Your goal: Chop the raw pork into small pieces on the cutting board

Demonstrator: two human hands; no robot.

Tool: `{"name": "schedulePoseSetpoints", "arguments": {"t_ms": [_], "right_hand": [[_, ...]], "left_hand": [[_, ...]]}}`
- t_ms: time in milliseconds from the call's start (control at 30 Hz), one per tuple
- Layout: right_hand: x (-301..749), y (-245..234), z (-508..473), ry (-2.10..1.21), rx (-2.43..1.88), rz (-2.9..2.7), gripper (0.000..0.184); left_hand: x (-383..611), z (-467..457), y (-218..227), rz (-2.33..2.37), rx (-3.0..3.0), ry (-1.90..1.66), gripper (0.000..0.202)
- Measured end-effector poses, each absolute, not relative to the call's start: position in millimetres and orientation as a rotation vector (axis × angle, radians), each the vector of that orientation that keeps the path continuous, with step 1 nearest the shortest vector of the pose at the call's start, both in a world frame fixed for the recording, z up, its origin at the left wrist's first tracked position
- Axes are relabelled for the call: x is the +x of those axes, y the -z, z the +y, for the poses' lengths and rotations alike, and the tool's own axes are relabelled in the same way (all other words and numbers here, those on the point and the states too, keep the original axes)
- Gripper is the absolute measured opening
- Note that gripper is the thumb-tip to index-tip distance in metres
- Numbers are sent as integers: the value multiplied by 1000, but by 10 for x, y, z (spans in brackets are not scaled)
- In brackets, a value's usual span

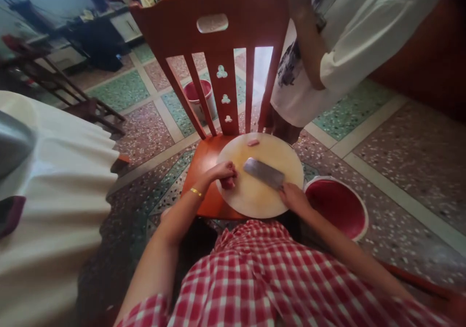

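Nearest the camera, a red-checked garment (255,273) covered the person's lap, and both forearms reached forward from it to the work surface.

The left hand (223,172) rested at the left edge of the round cutting board (255,198). Its grip was closed, with the fingers curled down onto a dark pink piece of meat (229,183) and pinning it against the board. The curl tucked the fingertips away from the blade, which reads as a guard posture.

The right hand (294,198) sat at the board's near right rim. Its grip was wrapped fully around the handle of the cleaver (264,172), so the handle was hidden. The blade lay angled across the middle of the board, its far end just beside the left hand. Whether the edge touched the meat could not be told.

The board lay on the seat of a wooden chair (204,159), which served as the table and suited the person's low seated position. A red basin (338,205) stood on the floor (400,147) just beside the right hand, within easy reach. A small pink scrap (253,142) lay apart at the board's far edge.

Beyond the chair back stood a red bucket (198,94). Another person in a white shirt (357,35) stood close behind the chair. Pale pleated fabric (54,181) filled the left side.
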State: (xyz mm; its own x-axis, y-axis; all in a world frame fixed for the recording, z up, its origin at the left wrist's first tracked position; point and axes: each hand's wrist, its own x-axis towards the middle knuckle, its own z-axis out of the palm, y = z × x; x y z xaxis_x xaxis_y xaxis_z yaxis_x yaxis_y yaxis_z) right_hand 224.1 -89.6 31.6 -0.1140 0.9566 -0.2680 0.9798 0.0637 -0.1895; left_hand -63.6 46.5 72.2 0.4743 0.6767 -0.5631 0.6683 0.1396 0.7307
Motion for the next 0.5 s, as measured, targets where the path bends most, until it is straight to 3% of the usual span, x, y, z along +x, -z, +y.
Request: {"name": "schedulePoseSetpoints", "arguments": {"t_ms": [233, 400, 500], "right_hand": [[2492, -289, -1031, 609, 2379, 2102, 33], [2812, -106, -931, 638, 2558, 2138, 36], [2991, -40, -706, 685, 2575, 2273, 53]], "left_hand": [[-257, 513, -756, 1217, 1740, -160, 51], [-544, 459, -653, 1600, 1844, -439, 36], [-773, 366, -507, 1770, 1891, -493, 30]]}}
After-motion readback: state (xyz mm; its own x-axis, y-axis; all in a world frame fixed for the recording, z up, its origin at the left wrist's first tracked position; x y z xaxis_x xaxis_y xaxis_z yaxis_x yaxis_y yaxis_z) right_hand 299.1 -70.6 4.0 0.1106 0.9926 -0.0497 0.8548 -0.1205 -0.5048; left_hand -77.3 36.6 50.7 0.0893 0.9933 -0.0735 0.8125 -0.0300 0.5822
